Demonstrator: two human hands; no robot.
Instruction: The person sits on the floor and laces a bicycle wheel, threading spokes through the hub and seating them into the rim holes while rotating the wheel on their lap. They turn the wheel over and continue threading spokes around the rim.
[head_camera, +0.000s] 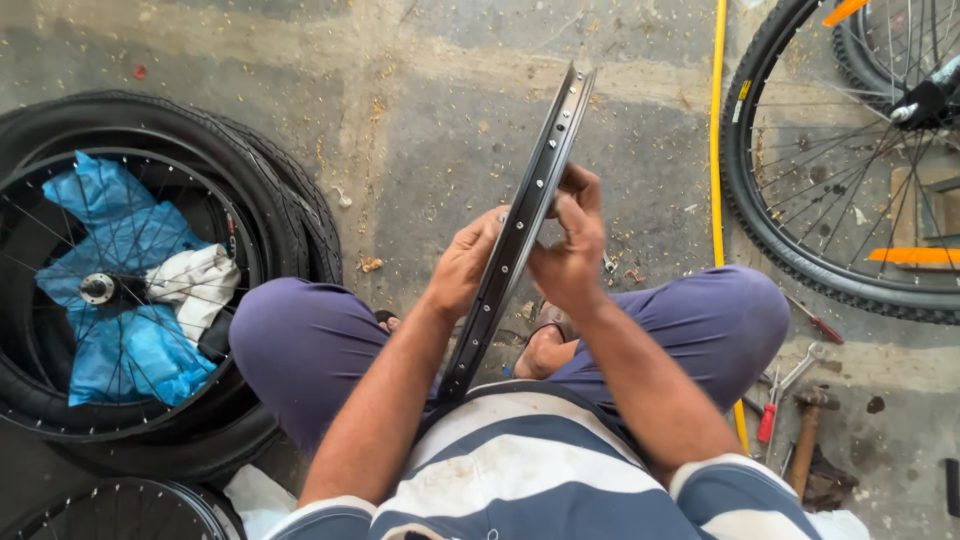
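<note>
1. At the left of the frame, stacked tyred wheels (150, 290) lie on the concrete floor (430, 130), blue plastic and a white rag tucked into the spokes.
2. At centre, a squatting person's left hand (462, 268) and right hand (570, 255) grip a bare black bicycle rim (520, 225) held edge-on between the knees; a slip could likely drop it on the sandalled feet.
3. At right stand a wheel (830, 170), a hammer (805, 430) and pliers (768, 410).

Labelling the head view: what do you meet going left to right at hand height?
Stacked black tyred wheels holding blue plastic and white cloth → left hand → bare black metal wheel rim → right hand → yellow hose → black spoked bicycle wheel.
</note>
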